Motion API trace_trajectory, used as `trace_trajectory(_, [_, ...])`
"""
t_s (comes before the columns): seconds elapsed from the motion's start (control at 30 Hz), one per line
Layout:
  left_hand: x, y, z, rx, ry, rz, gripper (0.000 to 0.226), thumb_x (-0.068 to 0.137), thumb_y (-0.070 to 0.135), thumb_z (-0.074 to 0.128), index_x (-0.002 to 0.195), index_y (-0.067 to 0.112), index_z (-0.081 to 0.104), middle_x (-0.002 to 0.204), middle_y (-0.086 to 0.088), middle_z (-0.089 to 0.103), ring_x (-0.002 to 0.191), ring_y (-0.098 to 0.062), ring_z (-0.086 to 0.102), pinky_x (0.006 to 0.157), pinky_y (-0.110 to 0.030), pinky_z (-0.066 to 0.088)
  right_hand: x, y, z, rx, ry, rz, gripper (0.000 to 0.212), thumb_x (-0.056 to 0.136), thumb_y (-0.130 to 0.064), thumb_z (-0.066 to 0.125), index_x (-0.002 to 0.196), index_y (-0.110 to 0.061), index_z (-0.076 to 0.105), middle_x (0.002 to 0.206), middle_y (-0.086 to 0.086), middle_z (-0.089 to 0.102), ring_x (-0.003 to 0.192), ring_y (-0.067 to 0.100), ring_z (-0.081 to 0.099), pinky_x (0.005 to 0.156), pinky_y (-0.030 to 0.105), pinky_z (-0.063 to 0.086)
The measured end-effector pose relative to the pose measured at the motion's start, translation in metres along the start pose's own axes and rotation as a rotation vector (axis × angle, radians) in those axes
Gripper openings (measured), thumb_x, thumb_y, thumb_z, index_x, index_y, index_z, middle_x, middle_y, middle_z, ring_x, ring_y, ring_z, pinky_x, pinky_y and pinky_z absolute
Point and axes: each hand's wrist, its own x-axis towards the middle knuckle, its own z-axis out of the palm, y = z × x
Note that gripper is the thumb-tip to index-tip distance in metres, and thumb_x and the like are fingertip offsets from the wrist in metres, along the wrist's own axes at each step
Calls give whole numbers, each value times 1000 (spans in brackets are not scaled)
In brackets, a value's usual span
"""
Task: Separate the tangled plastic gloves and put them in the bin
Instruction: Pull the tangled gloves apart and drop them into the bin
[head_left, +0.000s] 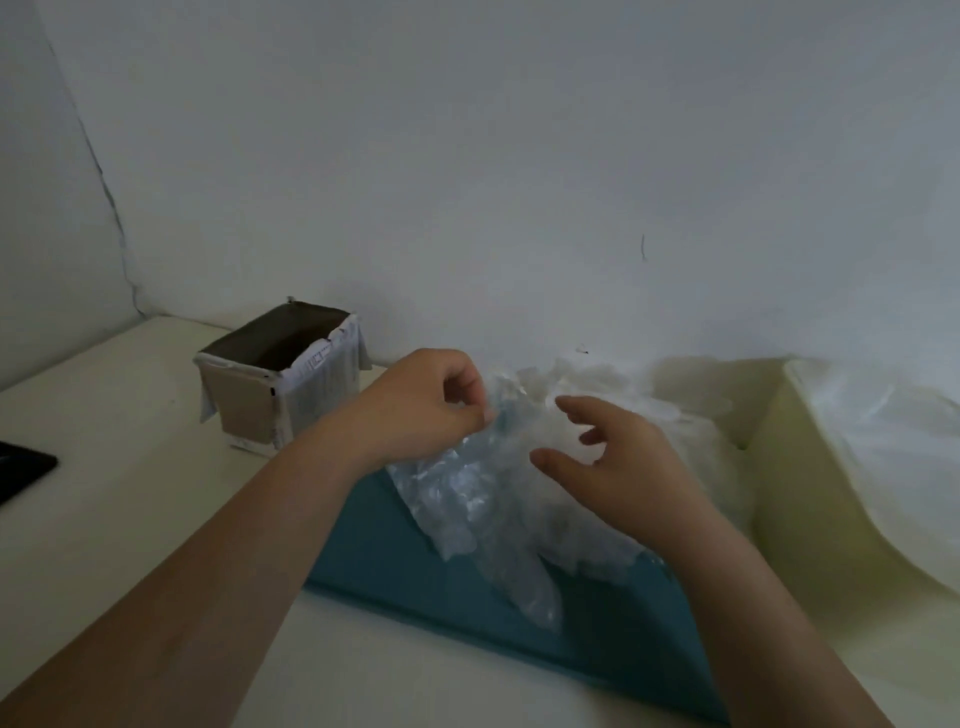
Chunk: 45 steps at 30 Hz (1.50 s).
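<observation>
A heap of clear, crinkled plastic gloves (483, 499) lies on a teal mat (395, 561) in the middle of the table. My left hand (421, 410) pinches the top edge of one glove between thumb and curled fingers. My right hand (618, 462) hovers over the heap's right side with its fingers spread and relaxed, holding nothing. A small cardboard bin (283, 379), open at the top and wrapped in paper, stands to the left, beyond my left hand.
The cream table (130, 519) meets a white wall at the back. A black flat object (21, 467) lies at the left edge. A cream box lined with thin white plastic (857, 467) stands at the right.
</observation>
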Motion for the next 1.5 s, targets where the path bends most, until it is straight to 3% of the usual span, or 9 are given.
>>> trace_trajectory(0.17, [-12,11,-6,-171,-96,164,12,92,19,81,92,22,69,89,2,77,89,-15,75,85,-31,61,-2,-5,-9,218,-11,-79,86,69,-55,88,146,-39,52,140,-20,61,129,-4,54,111,26,41])
trace_trajectory(0.33, [-14,14,-6,-423,2,185,35,85,32,87,116,27,71,101,-3,80,99,-24,77,95,-42,59,-2,-10,-11,605,35,-24,4,88,-18,80,88,-15,78,76,8,77,73,24,74,78,35,60])
trace_trajectory(0.47, [-6,2,-5,-679,-104,-98,69,74,53,92,130,18,70,125,-7,75,118,-29,71,109,-58,51,-4,-13,-9,755,194,81,18,98,-20,69,89,-5,71,71,16,72,54,27,62,55,37,57])
trace_trajectory(0.67, [-12,8,8,-795,-234,-142,15,98,12,68,107,4,77,99,-13,79,85,-23,73,79,-39,63,-5,-15,-3,707,284,115,31,99,-35,66,90,-5,67,56,6,60,43,15,46,42,27,38])
trace_trajectory(0.83, [-7,4,-4,-882,-79,-178,13,100,12,64,98,12,77,101,-11,80,81,-21,75,67,-33,62,-4,-9,-7,551,379,124,41,100,-46,60,81,-12,74,48,0,54,41,5,47,46,17,41])
trace_trajectory(1.03, [-11,7,-5,-888,-212,-119,13,101,11,61,102,9,73,100,-15,78,80,-22,75,67,-34,62,-4,-1,-31,698,39,140,65,81,-74,56,111,-20,75,94,-3,79,89,12,74,82,34,59])
trace_trajectory(1.17, [-15,12,9,-846,-317,-91,15,100,11,63,109,6,74,99,-15,78,86,-24,75,73,-36,61,-1,0,-18,979,-228,119,55,85,-45,81,125,-7,70,122,17,73,116,30,70,101,46,52])
trace_trajectory(1.33, [-15,4,11,-733,-309,-103,20,94,16,69,108,4,75,97,-15,78,83,-25,74,77,-39,62,2,-6,-8,1035,128,251,7,95,-18,73,95,-12,76,71,7,66,47,14,48,41,22,36])
trace_trajectory(1.5, [-6,-17,-18,-512,-173,-134,16,99,12,69,110,2,75,91,-16,78,72,-19,71,68,-32,59,1,-1,-13,923,403,267,14,100,-23,67,92,-15,74,61,0,59,44,10,41,40,23,32])
